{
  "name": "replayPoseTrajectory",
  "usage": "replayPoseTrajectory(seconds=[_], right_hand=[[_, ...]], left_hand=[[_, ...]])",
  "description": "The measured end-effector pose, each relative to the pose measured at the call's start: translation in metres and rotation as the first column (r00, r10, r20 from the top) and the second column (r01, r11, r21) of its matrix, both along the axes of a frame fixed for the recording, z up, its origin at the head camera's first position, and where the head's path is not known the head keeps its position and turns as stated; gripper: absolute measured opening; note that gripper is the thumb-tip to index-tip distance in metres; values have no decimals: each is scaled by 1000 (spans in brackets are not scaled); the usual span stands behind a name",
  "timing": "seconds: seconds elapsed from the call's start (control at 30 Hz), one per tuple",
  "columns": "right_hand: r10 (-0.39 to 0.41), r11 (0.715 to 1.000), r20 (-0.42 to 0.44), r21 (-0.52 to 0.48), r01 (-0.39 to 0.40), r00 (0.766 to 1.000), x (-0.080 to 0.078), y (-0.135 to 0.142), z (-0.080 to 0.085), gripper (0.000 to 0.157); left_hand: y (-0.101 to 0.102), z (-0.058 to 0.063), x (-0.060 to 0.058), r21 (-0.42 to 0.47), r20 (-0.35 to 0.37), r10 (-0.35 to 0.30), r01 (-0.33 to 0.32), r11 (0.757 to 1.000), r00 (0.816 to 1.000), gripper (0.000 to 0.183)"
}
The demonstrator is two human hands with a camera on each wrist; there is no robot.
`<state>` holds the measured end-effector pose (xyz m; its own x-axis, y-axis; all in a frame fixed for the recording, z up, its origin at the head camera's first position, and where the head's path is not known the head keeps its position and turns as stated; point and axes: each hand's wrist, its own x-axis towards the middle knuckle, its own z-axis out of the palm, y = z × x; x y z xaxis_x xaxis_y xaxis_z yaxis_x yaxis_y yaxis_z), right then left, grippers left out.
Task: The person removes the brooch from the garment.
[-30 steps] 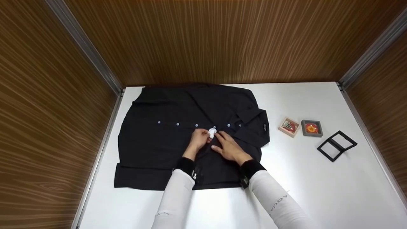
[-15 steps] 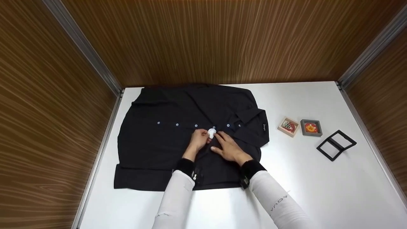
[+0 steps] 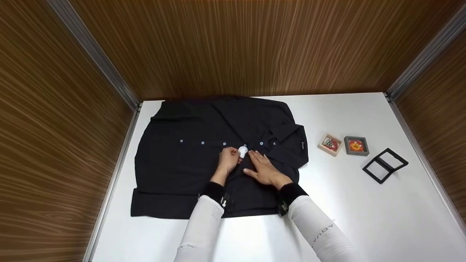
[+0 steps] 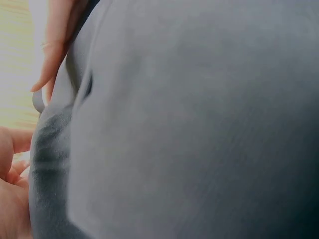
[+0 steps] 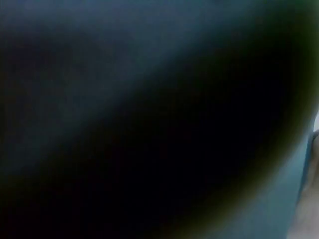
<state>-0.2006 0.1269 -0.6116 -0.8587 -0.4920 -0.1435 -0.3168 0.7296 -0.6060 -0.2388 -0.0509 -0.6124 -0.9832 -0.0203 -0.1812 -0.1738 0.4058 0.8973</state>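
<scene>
A black button-up shirt lies spread out, its collar to the right and a row of pale buttons across it. My left hand pinches a small white round piece with a narrower tail, just below the button row; its exact kind is too small to make out. Beside that piece, my right hand rests on the fabric with its fingers extended and the thumb apart. Grey-looking shirt cloth fills most of the left wrist view. The right wrist view is mostly dark and blurred.
On the white table, to the right of the shirt, sit a light wooden square box and a grey square box, each with a red disc inside. Farther right stands an open black hinged frame. Wood-grain panels enclose the table.
My right hand has slid slightly to the right, its fingertips moving off the white piece onto the shirt. The left hand keeps its pinch in nearly the same place.
</scene>
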Motion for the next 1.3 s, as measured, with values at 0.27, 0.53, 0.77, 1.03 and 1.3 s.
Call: replayPoseTrajectory(seconds=[0.27, 0.53, 0.77, 1.03, 1.3], right_hand=[[-8, 1000, 46, 0, 8, 999, -2, 5, 3, 73], [-21, 1000, 21, -9, 21, 1000, -3, 10, 4, 70], [-16, 1000, -3, -10, 16, 1000, -3, 9, 1, 69], [-12, 1000, -12, -15, 12, 1000, -5, 6, -1, 69], [-7, 1000, 0, -23, 7, 1000, -4, 6, -2, 71]], left_hand=[[-1, 0, 0, -24, -4, -16, 16, 1000, 1000, 17], [4, 8, 0, -97, -65, -57, 51, 994, 996, 16], [7, 14, -1, -171, -129, -72, 49, 984, 989, 16], [9, 23, -1, -365, -176, -135, 63, 929, 975, 12], [10, 28, 1, -453, -164, -165, 75, 888, 972, 11]])
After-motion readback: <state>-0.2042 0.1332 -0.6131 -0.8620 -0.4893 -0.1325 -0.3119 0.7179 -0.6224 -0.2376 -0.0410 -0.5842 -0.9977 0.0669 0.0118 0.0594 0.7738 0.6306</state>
